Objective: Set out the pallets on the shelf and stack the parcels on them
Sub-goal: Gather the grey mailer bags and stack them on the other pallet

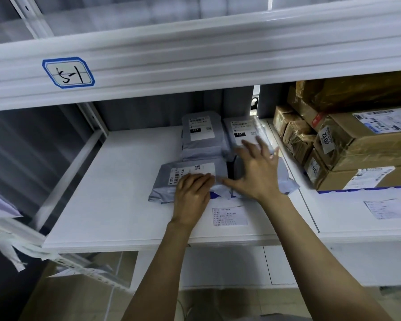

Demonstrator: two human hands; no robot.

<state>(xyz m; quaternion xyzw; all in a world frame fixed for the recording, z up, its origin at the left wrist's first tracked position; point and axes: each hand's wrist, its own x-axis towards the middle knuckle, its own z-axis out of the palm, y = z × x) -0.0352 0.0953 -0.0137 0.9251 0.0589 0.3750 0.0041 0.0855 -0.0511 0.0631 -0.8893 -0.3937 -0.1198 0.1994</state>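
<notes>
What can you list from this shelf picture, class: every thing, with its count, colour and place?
grey parcels: at least four, grey with white labels, at the pallet's back and middle
pallet: one, white, on the middle shelf
printed label: one, white, on the pallet's front
cardboard boxes: several, brown, stacked at the right
shelf tag: one, white with a blue edge, on the beam above
left hand: one, resting on the front-left parcel
right hand: one, fingers spread over the front-right parcel
</notes>
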